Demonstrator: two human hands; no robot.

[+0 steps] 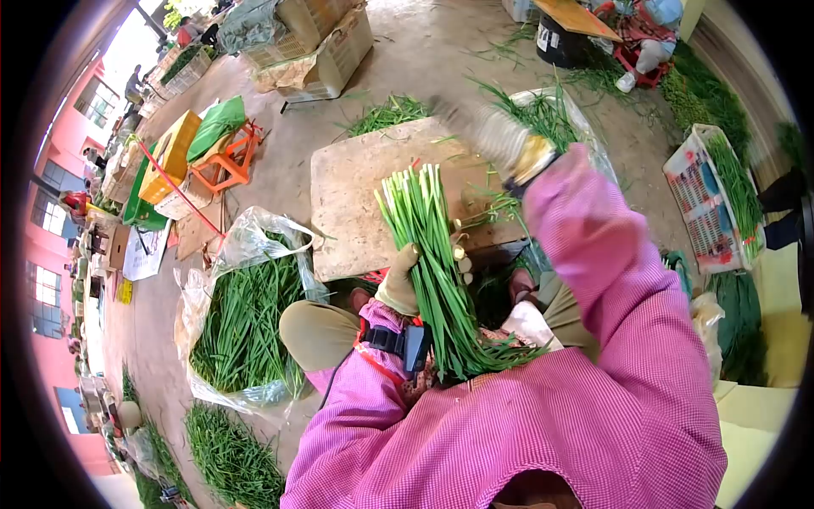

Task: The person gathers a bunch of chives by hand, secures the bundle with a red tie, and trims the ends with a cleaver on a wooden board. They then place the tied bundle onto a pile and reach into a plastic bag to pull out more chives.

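Observation:
A bundle of long green stalks with pale ends point(428, 229) lies over the near edge of a worn wooden board point(348, 204), its leaves hanging toward my lap. My left hand point(398, 284), in a beige glove, is wrapped round the bundle from its left side. My right hand point(487, 131), in a whitish glove, is raised over the board's far right part and smeared by motion; its fingers cannot be made out. Loose green bits lie on the board beneath my right wrist.
An open plastic bag of greens point(254, 314) stands at left, a heap of greens point(231, 454) below it. Another bag point(585, 127) sits beyond the board. A crate point(708, 199) is at right, an orange stool point(227, 161) upper left. A person point(649, 38) sits at upper right.

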